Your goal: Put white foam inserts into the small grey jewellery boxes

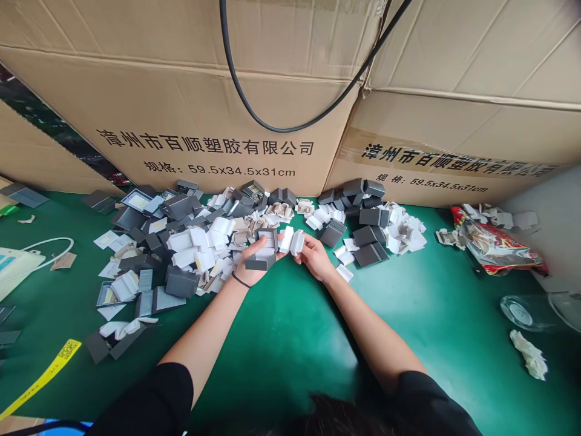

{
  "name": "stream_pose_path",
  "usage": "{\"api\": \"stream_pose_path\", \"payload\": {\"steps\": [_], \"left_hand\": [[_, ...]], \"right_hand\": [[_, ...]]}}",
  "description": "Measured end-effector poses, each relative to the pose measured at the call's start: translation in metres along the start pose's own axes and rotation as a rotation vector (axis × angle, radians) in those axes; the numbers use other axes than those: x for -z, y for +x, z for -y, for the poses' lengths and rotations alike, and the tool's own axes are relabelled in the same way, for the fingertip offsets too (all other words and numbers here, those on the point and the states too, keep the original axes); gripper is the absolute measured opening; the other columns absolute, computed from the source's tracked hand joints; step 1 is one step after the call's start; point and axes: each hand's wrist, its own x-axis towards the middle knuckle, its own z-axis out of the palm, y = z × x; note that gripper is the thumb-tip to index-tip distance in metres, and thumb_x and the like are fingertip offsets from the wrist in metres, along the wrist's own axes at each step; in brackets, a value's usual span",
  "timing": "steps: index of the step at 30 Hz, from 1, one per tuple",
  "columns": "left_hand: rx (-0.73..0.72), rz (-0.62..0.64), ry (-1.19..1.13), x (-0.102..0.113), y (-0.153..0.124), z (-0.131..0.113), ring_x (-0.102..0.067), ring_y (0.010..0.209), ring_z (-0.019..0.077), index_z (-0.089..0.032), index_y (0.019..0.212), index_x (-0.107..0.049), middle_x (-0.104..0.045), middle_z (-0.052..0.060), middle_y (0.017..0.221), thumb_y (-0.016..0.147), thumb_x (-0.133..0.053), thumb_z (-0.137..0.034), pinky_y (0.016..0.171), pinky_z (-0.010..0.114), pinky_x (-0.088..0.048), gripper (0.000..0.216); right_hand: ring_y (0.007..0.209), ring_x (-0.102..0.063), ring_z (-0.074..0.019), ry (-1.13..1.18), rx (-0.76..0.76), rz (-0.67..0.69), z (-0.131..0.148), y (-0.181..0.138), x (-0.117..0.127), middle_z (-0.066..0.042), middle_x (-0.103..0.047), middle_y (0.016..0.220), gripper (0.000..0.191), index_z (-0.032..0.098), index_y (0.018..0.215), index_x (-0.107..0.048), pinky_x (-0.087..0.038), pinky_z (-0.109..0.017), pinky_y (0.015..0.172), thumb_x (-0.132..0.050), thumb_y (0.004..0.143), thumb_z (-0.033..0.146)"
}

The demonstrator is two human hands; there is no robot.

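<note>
My left hand [249, 266] is closed on a small dark grey box [262, 249] whose lid stands open. A folded white insert [285, 240] shows at the fingertips of that hand. My right hand [315, 257] pinches another white insert [296, 243] just to the right of it. To the left spreads a heap of dark grey boxes [182, 282], mixed with white inserts [200, 245] and beige cardboard pieces [247, 230]. More grey boxes [371, 254] and a pile of white inserts [408, 231] lie beyond my right hand.
Large cardboard cartons [204, 115] stand along the back of the green table [290, 339], with a black cable [281, 129] hanging before them. At right are a red snack bag [499, 242], a clear plastic cup [526, 312] and crumpled tissue [529, 354]. A yellow strip [43, 378] lies at left.
</note>
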Motion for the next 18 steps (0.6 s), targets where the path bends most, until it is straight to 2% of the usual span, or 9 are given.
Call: {"api": "stream_pose_path", "payload": {"steps": [3,5,7,10,12,18], "left_hand": [[-0.110,-0.084,0.050,0.000,0.001,0.001,-0.060,0.095,0.0215,-0.012,0.093,-0.069,-0.068,0.009,0.101,0.082,-0.057,-0.029,0.084,0.032,-0.047,0.024],[-0.149,-0.103,0.109,0.001,0.001,0.003,-0.062,0.084,0.0168,-0.012,0.094,-0.070,-0.069,0.008,0.098,0.081,-0.059,-0.029,0.073,0.025,-0.048,0.025],[-0.166,-0.095,0.178,0.002,0.000,0.005,-0.061,0.076,0.0138,-0.010,0.094,-0.071,-0.070,0.008,0.094,0.079,-0.061,-0.030,0.066,0.023,-0.046,0.027],[-0.178,-0.094,0.235,0.004,0.000,0.009,-0.062,0.075,0.0137,-0.010,0.095,-0.071,-0.070,0.007,0.093,0.078,-0.064,-0.034,0.066,0.023,-0.046,0.030],[-0.175,-0.104,0.228,0.005,0.001,0.010,-0.063,0.079,0.0152,-0.010,0.096,-0.071,-0.070,0.008,0.094,0.077,-0.065,-0.035,0.068,0.024,-0.047,0.032],[-0.186,-0.137,0.157,-0.001,0.002,0.008,-0.063,0.089,0.0205,-0.009,0.094,-0.070,-0.069,0.010,0.097,0.075,-0.066,-0.033,0.070,0.028,-0.049,0.031]], "right_hand": [[0.065,-0.053,-0.0130,-0.409,0.243,-0.309,-0.001,-0.003,-0.001,-0.005,-0.062,0.084,0.028,0.019,0.104,-0.057,-0.045,-0.027,0.056,-0.046,0.087,0.039],[0.089,-0.056,-0.0189,-0.676,0.433,-0.432,-0.001,-0.005,0.000,-0.011,-0.060,0.110,0.034,0.019,0.117,-0.053,-0.050,-0.032,0.069,-0.042,0.089,0.034],[0.107,-0.052,-0.0236,-0.869,0.576,-0.398,0.000,-0.006,0.001,-0.013,-0.055,0.122,0.037,0.019,0.124,-0.049,-0.049,-0.040,0.083,-0.042,0.089,0.032],[0.116,-0.048,-0.0264,-1.017,0.664,-0.229,-0.003,-0.005,0.001,-0.012,-0.053,0.127,0.043,0.020,0.128,-0.046,-0.044,-0.047,0.095,-0.049,0.087,0.033],[0.118,-0.047,-0.0265,-1.030,0.668,-0.181,-0.007,-0.004,0.001,-0.012,-0.052,0.129,0.046,0.021,0.131,-0.044,-0.043,-0.048,0.098,-0.050,0.087,0.033],[0.123,-0.047,-0.0242,-0.961,0.620,-0.192,-0.015,-0.001,0.003,-0.014,-0.049,0.131,0.052,0.021,0.136,-0.039,-0.044,-0.042,0.102,-0.053,0.087,0.033]]}}
